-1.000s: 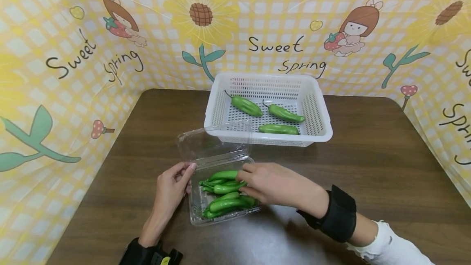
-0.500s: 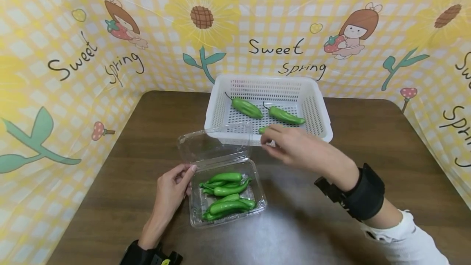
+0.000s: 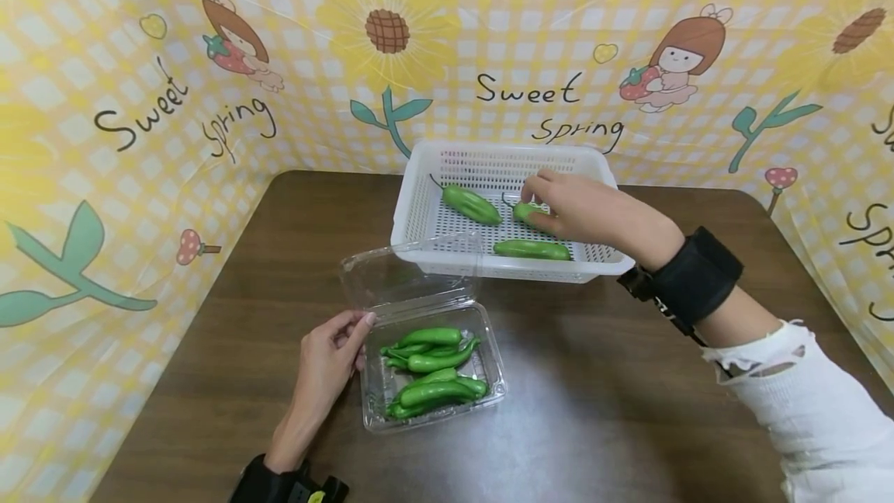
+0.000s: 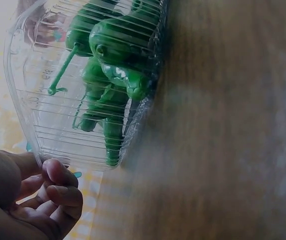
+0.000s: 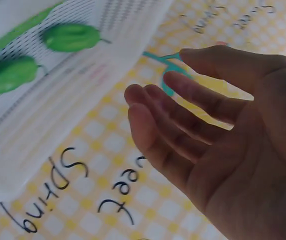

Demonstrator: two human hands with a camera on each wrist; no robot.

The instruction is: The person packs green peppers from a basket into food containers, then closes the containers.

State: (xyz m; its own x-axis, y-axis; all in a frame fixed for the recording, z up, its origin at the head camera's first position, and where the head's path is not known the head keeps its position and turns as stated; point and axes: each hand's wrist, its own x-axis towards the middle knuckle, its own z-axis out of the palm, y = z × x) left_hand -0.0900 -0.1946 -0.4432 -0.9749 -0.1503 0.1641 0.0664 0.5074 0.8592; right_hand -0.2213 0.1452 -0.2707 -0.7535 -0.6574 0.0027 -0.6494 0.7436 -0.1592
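Note:
At its upper left corner, my left hand [image 3: 324, 363] pinches the edge of a clear plastic clamshell box [image 3: 493, 348], whose lid [image 3: 412, 270] stands raised. Several green peppers [image 3: 440, 393] lie inside in two groups. The left wrist view shows thumb and fingers of the left hand [image 4: 43, 195] on the box rim. My right hand [image 3: 594, 212] is over the white basket, just above a green pepper [image 3: 527, 213] that it partly covers. In the right wrist view the right hand [image 5: 228, 120] has loosely bent, spread fingers with nothing between them.
The white perforated basket [image 3: 403, 212] stands at the back of the brown wooden table [image 3: 293, 247], behind the box. Two other green peppers, one at left [image 3: 471, 205] and one at front [image 3: 532, 249], lie in it. A yellow checked cloth [image 3: 293, 130] rises behind and beside the table.
My right hand has left the peppers in the clamshell box and moved up and right, over the basket's front pepper to its middle one. My left hand has stayed on the box edge.

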